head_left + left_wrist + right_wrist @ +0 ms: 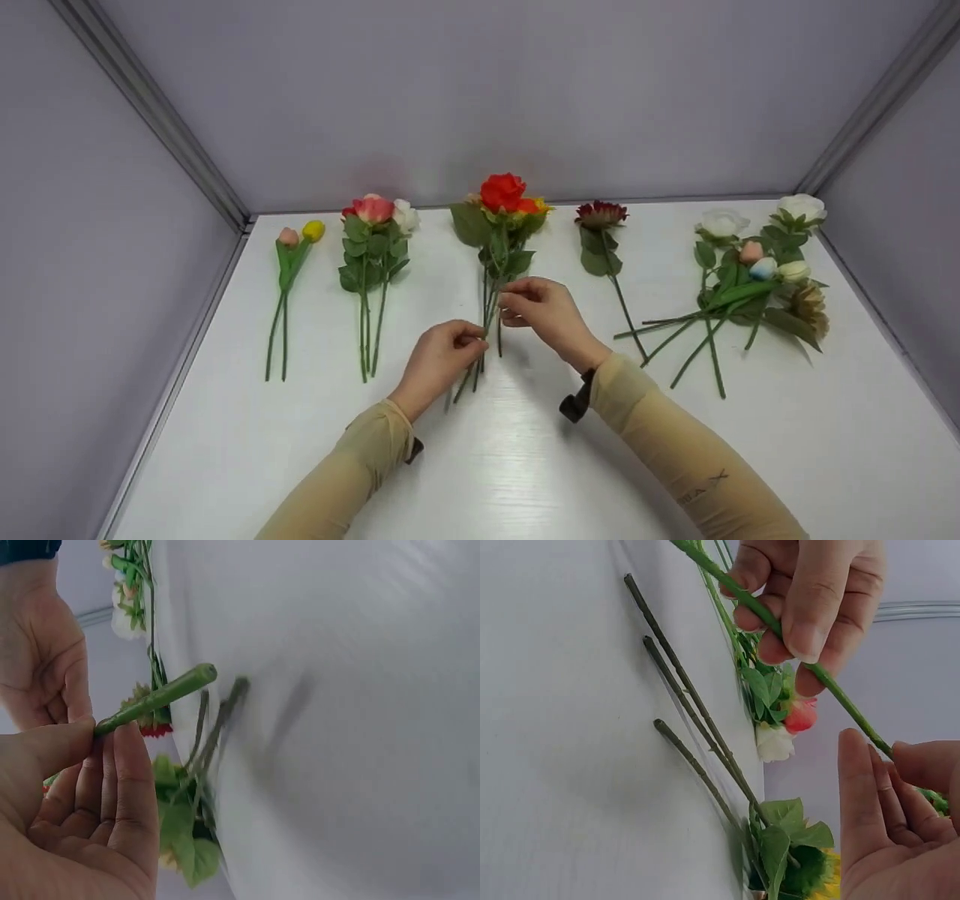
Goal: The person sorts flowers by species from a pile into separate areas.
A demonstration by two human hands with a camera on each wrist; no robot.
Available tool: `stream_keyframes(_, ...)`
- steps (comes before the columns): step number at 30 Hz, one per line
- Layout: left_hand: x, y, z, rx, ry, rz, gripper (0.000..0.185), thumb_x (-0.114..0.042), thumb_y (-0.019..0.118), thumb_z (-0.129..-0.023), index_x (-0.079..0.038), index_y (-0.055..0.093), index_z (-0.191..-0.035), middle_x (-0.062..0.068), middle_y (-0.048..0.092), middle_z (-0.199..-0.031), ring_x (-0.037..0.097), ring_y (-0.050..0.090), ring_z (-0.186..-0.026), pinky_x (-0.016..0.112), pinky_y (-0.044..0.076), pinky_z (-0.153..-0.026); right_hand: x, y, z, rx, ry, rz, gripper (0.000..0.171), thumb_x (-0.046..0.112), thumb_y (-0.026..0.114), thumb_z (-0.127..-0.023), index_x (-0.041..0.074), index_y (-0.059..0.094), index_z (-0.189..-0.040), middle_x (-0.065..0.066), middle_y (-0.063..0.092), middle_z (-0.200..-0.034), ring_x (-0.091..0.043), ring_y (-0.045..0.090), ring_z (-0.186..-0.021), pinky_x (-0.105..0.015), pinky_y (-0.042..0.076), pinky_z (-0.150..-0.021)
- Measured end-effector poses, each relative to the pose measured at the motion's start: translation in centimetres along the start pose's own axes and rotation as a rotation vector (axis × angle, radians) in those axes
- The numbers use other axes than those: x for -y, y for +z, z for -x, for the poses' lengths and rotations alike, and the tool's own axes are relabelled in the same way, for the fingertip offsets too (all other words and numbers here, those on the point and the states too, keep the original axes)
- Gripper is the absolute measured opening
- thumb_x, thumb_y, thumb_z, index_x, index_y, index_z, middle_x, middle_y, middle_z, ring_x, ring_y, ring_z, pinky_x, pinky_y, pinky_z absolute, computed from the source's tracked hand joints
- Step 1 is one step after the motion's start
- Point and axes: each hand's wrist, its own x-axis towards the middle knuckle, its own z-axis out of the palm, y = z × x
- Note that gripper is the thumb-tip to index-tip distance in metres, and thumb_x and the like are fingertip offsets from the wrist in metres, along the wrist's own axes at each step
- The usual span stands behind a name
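Note:
A bunch of artificial flowers topped by a red rose (502, 192) lies at the middle of the white table (487, 472). My left hand (474, 345) pinches one green stem (165, 694) between thumb and fingers near its cut end. My right hand (511, 304) holds the same stem (840, 701) higher up, closer to the leaves. In the wrist views this stem is lifted off the table. Three other stems (682, 690) of the bunch lie flat beneath it. The left hand (802, 607) shows at the top of the right wrist view.
At the far left lie two tulip buds (289, 277), then a pink and white rose group (373, 247). A dark red flower (600, 217) lies right of the hands, with a loose pile of white and mixed flowers (750, 285) beyond. Grey walls enclose the table.

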Motion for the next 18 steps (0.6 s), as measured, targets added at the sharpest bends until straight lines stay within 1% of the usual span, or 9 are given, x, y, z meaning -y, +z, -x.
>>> stream_keyframes(2, 0.6, -1.9, -0.1, -0.052, -0.024, -0.072, 0.022, -0.016, 0.071, -0.098, -0.004, 0.075, -0.116, 0.001, 0.071, -0.096, 0.015, 0.066, -0.086, 0.034, 0.056, -0.075, -0.1, 0.6, 0.0, 0.036, -0.005, 0.024, 0.026, 0.015, 0.067, -0.1, 0.001, 0.069, -0.122, -0.019, 0.069, -0.11, -0.042, 0.068, -0.104, -0.038, 0.061, -0.085)
stream_keyframes(4, 1.3, -4.2, -0.1, -0.105, -0.052, -0.151, 0.022, -0.017, 0.07, -0.099, -0.005, 0.075, -0.116, 0.002, 0.072, -0.097, 0.018, 0.066, -0.086, 0.036, 0.056, -0.075, -0.3, 1.1, 0.0, 0.07, -0.007, 0.059, 0.026, 0.017, 0.065, -0.102, 0.003, 0.069, -0.124, -0.021, 0.069, -0.113, -0.045, 0.065, -0.108, -0.037, 0.06, -0.087)
stream_keyframes(7, 2.6, -7.7, -0.2, -0.164, -0.077, -0.283, 0.023, -0.017, 0.068, -0.1, -0.006, 0.075, -0.119, 0.006, 0.073, -0.103, 0.022, 0.066, -0.091, 0.041, 0.055, -0.079, -0.5, 1.5, 0.2, 0.103, -0.021, 0.15, 0.026, 0.02, 0.063, -0.103, 0.006, 0.068, -0.125, -0.02, 0.068, -0.116, -0.042, 0.066, -0.107, -0.04, 0.059, -0.089)
stream_keyframes(8, 3.0, -8.9, -0.3, -0.176, -0.081, -0.325, 0.023, -0.018, 0.067, -0.101, -0.005, 0.075, -0.119, 0.008, 0.073, -0.105, 0.024, 0.066, -0.093, 0.042, 0.055, -0.08, -0.5, 1.6, 0.3, 0.106, -0.03, 0.194, 0.027, 0.022, 0.063, -0.103, 0.008, 0.068, -0.125, -0.017, 0.069, -0.116, -0.039, 0.066, -0.107, -0.04, 0.058, -0.089)
stream_keyframes(10, 4.0, -10.6, -0.5, -0.201, -0.091, -0.396, 0.023, -0.016, 0.065, -0.102, -0.004, 0.075, -0.119, 0.011, 0.073, -0.109, 0.027, 0.067, -0.095, 0.045, 0.055, -0.081, -0.6, 2.0, 0.5, 0.102, -0.056, 0.297, 0.028, 0.026, 0.063, -0.103, 0.012, 0.068, -0.127, -0.01, 0.069, -0.117, -0.031, 0.066, -0.108, -0.039, 0.057, -0.091)
stream_keyframes(13, 5.2, -12.1, -0.9, -0.225, -0.098, -0.483, 0.021, -0.014, 0.064, -0.102, -0.004, 0.076, -0.116, 0.013, 0.073, -0.11, 0.029, 0.068, -0.096, 0.047, 0.055, -0.08, -0.6, 2.9, 0.6, 0.093, -0.124, 0.463, 0.032, 0.031, 0.064, -0.103, 0.015, 0.066, -0.131, -0.004, 0.067, -0.122, -0.02, 0.064, -0.112, -0.037, 0.054, -0.096)
stream_keyframes(15, 5.9, -12.5, -1.2, -0.234, -0.1, -0.52, 0.02, -0.013, 0.064, -0.102, -0.004, 0.077, -0.114, 0.014, 0.073, -0.108, 0.03, 0.067, -0.094, 0.048, 0.055, -0.079, -0.6, 3.6, 0.7, 0.101, -0.179, 0.566, 0.037, 0.032, 0.063, -0.104, 0.015, 0.064, -0.136, -0.001, 0.065, -0.129, -0.018, 0.06, -0.119, -0.036, 0.05, -0.101)
stream_keyframes(18, 6.8, -12.4, -1.6, -0.237, -0.103, -0.553, 0.017, -0.01, 0.065, -0.101, -0.004, 0.078, -0.111, 0.015, 0.07, -0.103, 0.031, 0.066, -0.09, 0.047, 0.054, -0.076, -0.7, 4.7, 0.7, 0.14, -0.255, 0.689, 0.044, 0.035, 0.061, -0.105, 0.012, 0.059, -0.142, -0.004, 0.06, -0.138, -0.021, 0.055, -0.13, -0.039, 0.044, -0.108)
